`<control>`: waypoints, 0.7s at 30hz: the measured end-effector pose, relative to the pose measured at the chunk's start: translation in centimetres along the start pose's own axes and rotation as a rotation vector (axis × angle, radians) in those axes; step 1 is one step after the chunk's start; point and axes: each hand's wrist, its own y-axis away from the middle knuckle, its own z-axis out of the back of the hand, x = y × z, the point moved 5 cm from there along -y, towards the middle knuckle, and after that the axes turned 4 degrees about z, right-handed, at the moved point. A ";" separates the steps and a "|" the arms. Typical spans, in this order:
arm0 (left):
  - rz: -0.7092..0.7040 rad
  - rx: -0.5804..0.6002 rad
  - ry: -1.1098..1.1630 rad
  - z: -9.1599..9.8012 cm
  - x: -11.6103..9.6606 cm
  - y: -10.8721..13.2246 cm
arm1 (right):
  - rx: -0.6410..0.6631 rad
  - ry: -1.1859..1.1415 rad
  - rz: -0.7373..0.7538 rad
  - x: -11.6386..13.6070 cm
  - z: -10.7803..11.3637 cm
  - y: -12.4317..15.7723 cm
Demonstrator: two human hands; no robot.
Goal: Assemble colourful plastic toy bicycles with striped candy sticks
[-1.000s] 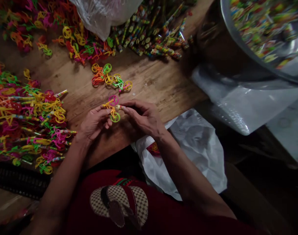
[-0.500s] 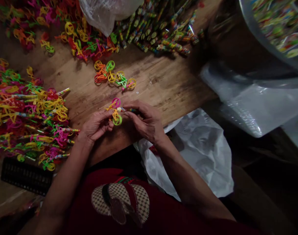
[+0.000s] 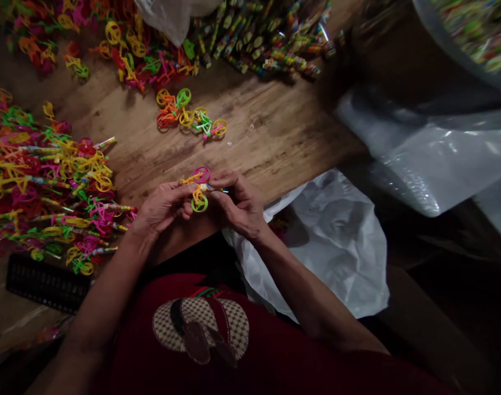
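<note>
Above the front edge of the wooden table, my left hand pinches a small plastic toy bicycle with an orange-yellow frame, a pink wheel and a green wheel. My right hand is closed on a thin candy-filled tube, whose pale end meets the bicycle's frame. Most of the tube is hidden by the right fingers. Beyond the hands, several loose toy bicycles in orange, green, yellow and pink lie on the bare wood.
At the left is a heap of bicycles with tubes, beside a black plastic basket. Patterned tubes and more bicycles are piled at the back. A large metal tub stands at the right, and an open white sack hangs below the table edge.
The right fingers have shifted along the tube and now bend more around it. The toy bicycle has moved slightly right and turned a little. The whole view has tilted slightly.
</note>
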 end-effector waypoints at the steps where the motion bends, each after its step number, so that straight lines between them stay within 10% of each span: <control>1: -0.012 0.002 -0.017 -0.1 0.0 0.1 | 0.011 0.019 0.018 0.3 0.1 0.0; 9: -0.046 -0.097 -0.112 -0.2 0.3 0.7 | 0.302 0.267 0.228 2.2 0.3 -0.6; 16: -0.067 -0.211 -0.231 0.5 0.2 2.1 | 0.265 0.274 0.310 2.1 -1.0 0.0; 18: -0.173 -0.432 -0.396 1.9 -2.0 4.6 | 0.247 0.257 0.266 1.5 -1.5 -0.3; 21: -0.513 -1.088 -0.765 5.2 -7.3 11.7 | 0.126 0.297 0.176 -0.1 -1.2 -1.4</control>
